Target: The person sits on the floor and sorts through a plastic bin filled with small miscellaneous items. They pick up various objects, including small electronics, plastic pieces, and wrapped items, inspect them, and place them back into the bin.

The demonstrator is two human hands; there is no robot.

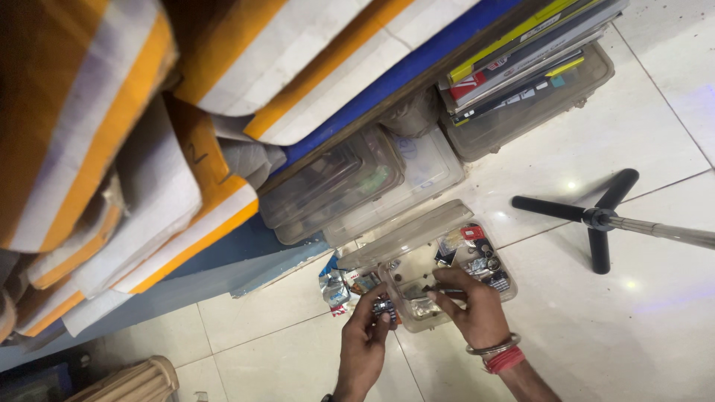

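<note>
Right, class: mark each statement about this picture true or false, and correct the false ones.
1. The clear plastic box on the floor has its lid open. True.
2. The left hand holds a small dark part. True.
3. The right hand rests on the black tripod base. False: it reaches into the open box; the tripod stands apart on the tiles.
4. The right wrist is bare. False: it wears a metal bangle and red thread.
5. Books lie stacked on another clear box. True.

Metal bangle (494, 347) and red thread band (505, 360) on right wrist.
</note>
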